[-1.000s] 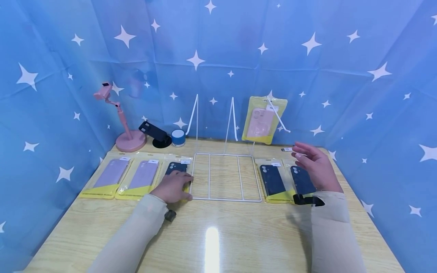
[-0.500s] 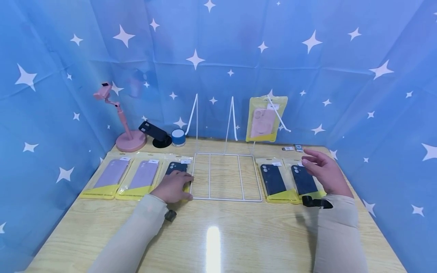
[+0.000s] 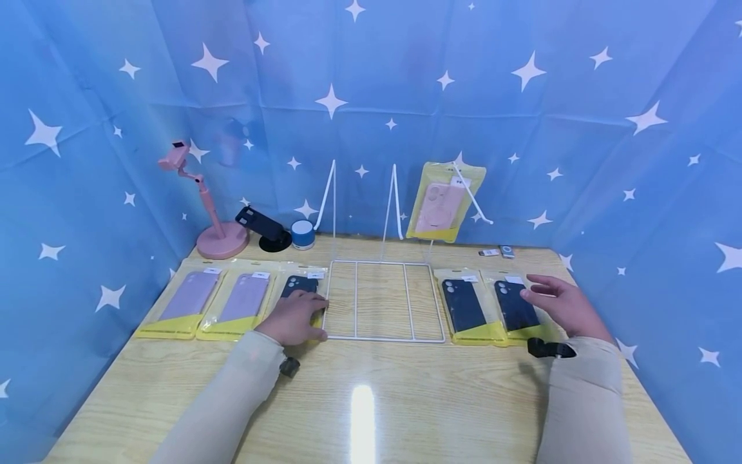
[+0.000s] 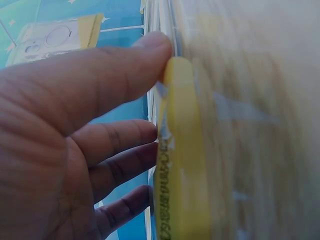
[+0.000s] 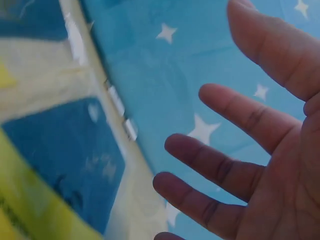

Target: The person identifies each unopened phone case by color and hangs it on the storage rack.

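My left hand [image 3: 294, 318] rests over a bagged dark phone case [image 3: 300, 283], beside the left bar of a white wire display rack [image 3: 382, 339]. In the left wrist view, thumb and fingers reach the bag's yellow edge [image 4: 185, 150] with little curl. My right hand [image 3: 568, 306] hovers by the rightmost bagged dark phone case [image 3: 514, 306], fingers spread and nothing held. Another bagged dark phone case [image 3: 462, 306] lies just left of that one. From the rack's right hook hangs a bagged pink phone case [image 3: 437, 206], slightly tilted.
Two bagged purple phone cases [image 3: 190, 293] lie at the left. Behind them stand a pink stand [image 3: 222, 240], a black phone-shaped thing on a stand [image 3: 261, 222] and a blue-white cylinder [image 3: 303, 234]. Two small items [image 3: 506, 251] lie at the back right. A starry blue curtain [image 3: 371, 77] encloses the table.
My right hand has moved right and lower, away from the hanging bag, uncovering the small items and the rightmost bag. The hanging bag has swung on its hook. My left hand has stayed put.
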`<action>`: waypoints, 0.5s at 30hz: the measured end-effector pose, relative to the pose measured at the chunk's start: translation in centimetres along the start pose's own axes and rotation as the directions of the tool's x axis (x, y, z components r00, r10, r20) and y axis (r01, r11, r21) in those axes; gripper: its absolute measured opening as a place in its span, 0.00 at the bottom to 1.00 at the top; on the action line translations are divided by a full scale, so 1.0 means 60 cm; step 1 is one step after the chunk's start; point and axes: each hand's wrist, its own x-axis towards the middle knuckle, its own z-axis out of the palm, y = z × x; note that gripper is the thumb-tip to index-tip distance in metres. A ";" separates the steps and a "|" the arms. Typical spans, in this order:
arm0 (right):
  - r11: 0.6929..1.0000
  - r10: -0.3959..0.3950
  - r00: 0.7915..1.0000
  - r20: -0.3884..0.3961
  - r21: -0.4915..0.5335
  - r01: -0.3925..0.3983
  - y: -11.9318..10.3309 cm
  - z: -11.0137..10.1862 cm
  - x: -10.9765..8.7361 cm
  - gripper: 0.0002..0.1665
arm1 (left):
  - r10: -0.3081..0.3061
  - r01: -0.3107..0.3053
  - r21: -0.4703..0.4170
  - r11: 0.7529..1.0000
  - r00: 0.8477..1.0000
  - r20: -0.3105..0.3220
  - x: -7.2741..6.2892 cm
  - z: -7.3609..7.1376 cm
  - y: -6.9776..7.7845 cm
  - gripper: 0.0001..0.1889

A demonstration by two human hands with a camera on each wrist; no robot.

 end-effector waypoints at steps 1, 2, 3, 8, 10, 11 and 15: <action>1.000 0.022 1.000 0.014 -0.008 -0.021 0.004 0.000 0.000 0.50 | 0.000 0.000 -0.001 1.000 1.000 -0.001 0.000 0.000 0.000 0.39; 0.999 0.041 0.999 0.030 -0.011 -0.041 0.009 0.000 0.000 0.52 | 0.002 -0.002 0.001 1.000 1.000 -0.002 0.000 0.000 0.000 0.39; 0.998 0.061 0.997 0.041 -0.021 -0.060 0.014 0.000 0.002 0.54 | 0.001 -0.001 0.001 1.000 1.000 -0.002 -0.001 0.000 0.000 0.39; 0.991 0.128 0.989 0.073 -0.044 -0.125 0.039 0.006 0.012 0.60 | 0.004 -0.004 0.003 1.000 1.000 -0.001 -0.001 -0.001 -0.001 0.39; 0.988 0.145 0.986 0.077 -0.066 -0.140 0.048 0.007 0.017 0.63 | 0.003 -0.003 0.003 1.000 1.000 0.001 -0.001 -0.001 -0.001 0.39; 0.986 0.151 0.985 0.078 -0.081 -0.145 0.052 0.008 0.018 0.64 | 0.004 -0.004 0.004 1.000 1.000 0.003 -0.001 -0.001 -0.001 0.39; 0.978 0.168 0.982 0.083 -0.142 -0.155 0.062 0.009 0.021 0.68 | 0.013 -0.013 0.008 1.000 1.000 0.000 -0.001 0.000 0.000 0.39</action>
